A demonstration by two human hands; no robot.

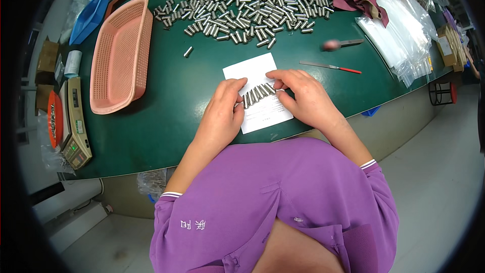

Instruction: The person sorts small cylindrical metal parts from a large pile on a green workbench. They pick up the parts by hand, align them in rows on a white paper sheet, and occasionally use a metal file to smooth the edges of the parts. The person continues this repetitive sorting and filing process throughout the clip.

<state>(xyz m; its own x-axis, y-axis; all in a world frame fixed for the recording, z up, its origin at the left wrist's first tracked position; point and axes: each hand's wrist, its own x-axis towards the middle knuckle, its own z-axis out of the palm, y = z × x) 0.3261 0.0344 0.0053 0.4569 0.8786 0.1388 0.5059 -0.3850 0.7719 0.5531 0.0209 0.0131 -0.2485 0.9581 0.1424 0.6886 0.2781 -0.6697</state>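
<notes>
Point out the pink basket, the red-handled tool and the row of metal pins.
Pink basket (114,60): head view, inner bottom.
Red-handled tool (327,66): head view, metal blade.
Row of metal pins (256,94): head view, a middle pin.

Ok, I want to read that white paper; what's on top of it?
A row of metal pins lies on the paper, between the left hand and right hand. Anything printed beneath them is hidden.

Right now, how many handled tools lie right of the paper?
2: the slim red-handled tool, and the blurred-handled tool just beyond it. More may hide beneath the cloth.
</notes>
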